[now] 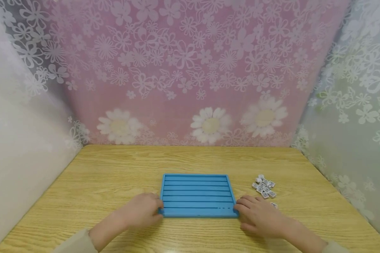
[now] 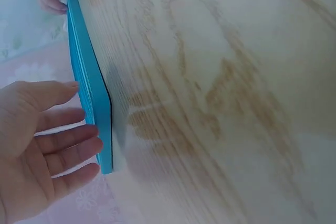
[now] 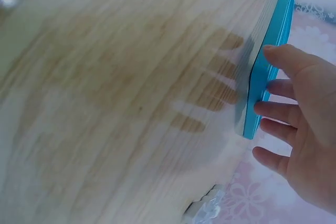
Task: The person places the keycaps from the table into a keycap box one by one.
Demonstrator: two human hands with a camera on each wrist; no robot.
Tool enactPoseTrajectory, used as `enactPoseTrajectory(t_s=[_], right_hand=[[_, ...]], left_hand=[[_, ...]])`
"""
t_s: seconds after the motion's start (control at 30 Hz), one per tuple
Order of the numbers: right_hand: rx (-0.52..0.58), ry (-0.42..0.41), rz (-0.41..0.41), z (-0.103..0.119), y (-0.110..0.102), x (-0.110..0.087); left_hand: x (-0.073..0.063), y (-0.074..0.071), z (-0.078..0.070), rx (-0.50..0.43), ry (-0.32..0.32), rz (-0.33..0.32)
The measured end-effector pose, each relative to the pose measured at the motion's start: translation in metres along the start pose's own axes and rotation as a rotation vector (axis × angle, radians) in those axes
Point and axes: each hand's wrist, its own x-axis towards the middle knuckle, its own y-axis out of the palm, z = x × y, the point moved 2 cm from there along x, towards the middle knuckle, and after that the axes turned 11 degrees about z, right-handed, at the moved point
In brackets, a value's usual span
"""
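A blue rectangular tray (image 1: 197, 198) with several raised ridges running across it lies flat on the wooden table. At its near left corner is my left hand (image 1: 144, 211), fingertips against the side edge. My right hand (image 1: 261, 216) touches the opposite edge near the right corner. In the left wrist view the left hand's fingers (image 2: 68, 142) are extended, loosely bent, along the tray's side (image 2: 94, 87). The right wrist view has the right hand (image 3: 307, 114) with spread fingers beside the tray's other side (image 3: 275, 30).
Right of the tray lies a loose pile of small white tiles (image 1: 264, 186) with dark markings. One more tile (image 1: 273, 205) sits apart, just beyond the right hand. A flowered pink curtain (image 1: 183, 70) hangs behind the table (image 1: 114, 165), with pale sheets on both sides.
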Motion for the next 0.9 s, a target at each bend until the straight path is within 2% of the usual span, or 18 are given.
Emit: enactPoseTrajectory(t_s=[0.13, 0.23, 0.3, 0.37, 0.47, 0.57, 0.73, 0.9], right_hand=[[0.089, 0.025, -0.032, -0.003, -0.001, -0.003], [0.142, 0.031, -0.053, -0.007, -0.003, -0.005], [0.178, 0.055, -0.036, -0.011, -0.004, -0.006], [0.236, 0.102, -0.004, -0.016, -0.004, -0.007], [0.308, 0.193, 0.026, -0.023, -0.006, -0.008], [0.360, 0.283, 0.012, -0.030, -0.007, -0.009], [0.374, 0.380, -0.057, -0.045, -0.011, -0.010], [0.439, 0.464, -0.075, -0.061, -0.011, -0.014]], left_hand=[[0.005, 0.006, 0.009, -0.449, -0.174, -0.019], [0.008, 0.012, 0.017, -0.743, -0.259, -0.057], [0.010, 0.015, 0.021, -0.887, -0.305, -0.082], [0.014, 0.017, 0.024, -0.983, -0.348, -0.103], [0.019, 0.019, 0.025, -1.076, -0.412, -0.134], [0.021, 0.020, 0.024, -1.118, -0.467, -0.154], [0.022, 0.021, 0.023, -1.105, -0.528, -0.165], [0.023, 0.021, 0.022, -1.089, -0.545, -0.174]])
